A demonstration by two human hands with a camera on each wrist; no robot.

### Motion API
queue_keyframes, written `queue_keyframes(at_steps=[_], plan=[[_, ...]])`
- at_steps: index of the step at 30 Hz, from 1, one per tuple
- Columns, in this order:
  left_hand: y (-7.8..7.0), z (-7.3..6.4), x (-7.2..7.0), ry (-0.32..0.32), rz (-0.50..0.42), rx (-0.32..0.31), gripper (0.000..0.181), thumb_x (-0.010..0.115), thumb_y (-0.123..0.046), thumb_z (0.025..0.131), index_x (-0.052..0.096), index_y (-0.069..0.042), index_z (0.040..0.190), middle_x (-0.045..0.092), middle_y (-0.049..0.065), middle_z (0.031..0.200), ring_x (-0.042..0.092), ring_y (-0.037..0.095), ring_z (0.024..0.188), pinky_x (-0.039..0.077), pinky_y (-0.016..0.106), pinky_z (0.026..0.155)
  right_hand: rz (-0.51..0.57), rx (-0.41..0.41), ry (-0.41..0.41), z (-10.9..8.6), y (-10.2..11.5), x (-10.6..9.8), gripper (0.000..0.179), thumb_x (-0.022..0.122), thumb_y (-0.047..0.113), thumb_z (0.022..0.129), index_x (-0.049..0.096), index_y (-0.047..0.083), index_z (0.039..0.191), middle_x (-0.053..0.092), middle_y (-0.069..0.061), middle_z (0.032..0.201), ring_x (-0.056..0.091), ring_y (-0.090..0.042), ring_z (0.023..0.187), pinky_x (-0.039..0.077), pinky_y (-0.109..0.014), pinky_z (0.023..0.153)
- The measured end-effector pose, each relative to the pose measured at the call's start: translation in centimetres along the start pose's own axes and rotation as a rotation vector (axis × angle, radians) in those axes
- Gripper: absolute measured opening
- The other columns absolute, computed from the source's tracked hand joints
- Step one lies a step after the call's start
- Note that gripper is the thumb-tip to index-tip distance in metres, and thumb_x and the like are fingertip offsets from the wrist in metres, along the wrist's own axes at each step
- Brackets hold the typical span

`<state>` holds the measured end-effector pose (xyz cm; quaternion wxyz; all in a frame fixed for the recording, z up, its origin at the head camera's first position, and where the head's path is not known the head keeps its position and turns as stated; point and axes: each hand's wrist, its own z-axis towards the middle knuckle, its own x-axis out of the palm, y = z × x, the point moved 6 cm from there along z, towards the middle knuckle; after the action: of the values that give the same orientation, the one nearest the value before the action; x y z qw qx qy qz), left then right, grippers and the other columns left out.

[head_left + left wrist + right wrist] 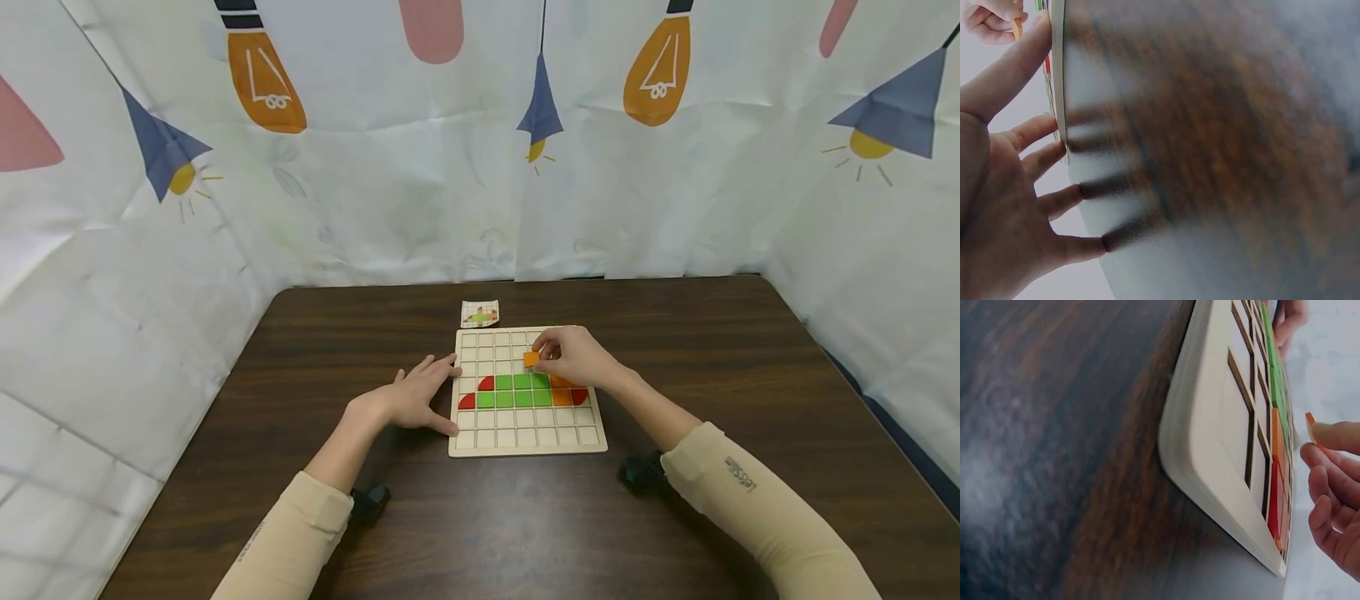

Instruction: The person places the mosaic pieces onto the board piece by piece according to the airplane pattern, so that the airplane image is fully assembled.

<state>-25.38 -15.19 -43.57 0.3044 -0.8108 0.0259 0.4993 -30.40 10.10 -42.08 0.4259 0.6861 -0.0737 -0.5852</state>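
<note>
A pale wooden grid board (pixel 525 437) lies on the table with green tiles (pixel 513 391), red curved pieces (pixel 467 402) and orange pieces (pixel 562 397) set in two of its rows. My right hand (pixel 576 354) pinches an orange square tile (pixel 531 359) between thumb and fingertips, over the grid just above the green row. In the right wrist view the tile (pixel 1310 423) stands on edge in the pinch. My left hand (pixel 408 399) rests along the board's left edge, fingers spread, thumb and fingertips touching the rim (pixel 1059 75).
A small pattern card (pixel 480 314) with a coloured grid picture lies just behind the board. The dark wooden table (pixel 337 333) meets a printed white curtain (pixel 405 200) at the back. Dark wrist-camera housings (pixel 370 502) hang below the forearms.
</note>
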Motion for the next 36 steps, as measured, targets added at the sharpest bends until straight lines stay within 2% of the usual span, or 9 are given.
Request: queue_keyframes(at_steps=[7, 14, 30, 36], plan=[[0.0, -0.1, 0.0, 0.006, 0.001, -0.005, 0.097, 0.084, -0.046, 0.084, 0.034, -0.009, 0.159, 0.009, 0.013, 0.171, 0.003, 0.042, 0.155, 0.006, 0.076, 0.113, 0.011, -0.024, -0.001, 0.4, 0.0, 0.6, 0.024, 0.083, 0.016, 0.089, 0.073, 0.003, 0.108, 0.067, 0.002, 0.082, 0.062, -0.015, 0.077, 0.054, -0.033, 0.074], [0.1, -0.1, -0.1, 0.005, 0.001, -0.005, 0.096, 0.085, -0.046, 0.084, 0.036, -0.008, 0.158, 0.01, 0.013, 0.171, 0.003, 0.042, 0.155, 0.006, 0.077, 0.112, 0.007, -0.011, 0.027, 1.1, -0.2, 1.3, 0.025, 0.082, 0.016, 0.09, 0.073, 0.003, 0.109, 0.068, 0.002, 0.084, 0.063, -0.014, 0.079, 0.055, -0.033, 0.077], [0.0, 0.1, -0.1, 0.005, 0.006, -0.003, 0.097, 0.084, -0.046, 0.085, 0.034, -0.009, 0.159, 0.009, 0.013, 0.171, 0.003, 0.042, 0.155, 0.006, 0.077, 0.112, -0.008, -0.049, 0.062, 1.4, -0.1, 1.4, 0.021, 0.082, 0.015, 0.09, 0.074, 0.004, 0.106, 0.066, 0.002, 0.084, 0.062, -0.015, 0.08, 0.054, -0.033, 0.076], [-0.1, 0.1, 0.0, 0.004, 0.0, -0.003, 0.097, 0.085, -0.045, 0.084, 0.035, -0.008, 0.159, 0.01, 0.013, 0.171, 0.004, 0.042, 0.155, 0.006, 0.076, 0.113, 0.006, -0.027, 0.084, 1.4, -0.2, 1.3, 0.024, 0.083, 0.017, 0.09, 0.074, 0.006, 0.11, 0.067, 0.003, 0.085, 0.062, -0.014, 0.081, 0.053, -0.032, 0.076]])
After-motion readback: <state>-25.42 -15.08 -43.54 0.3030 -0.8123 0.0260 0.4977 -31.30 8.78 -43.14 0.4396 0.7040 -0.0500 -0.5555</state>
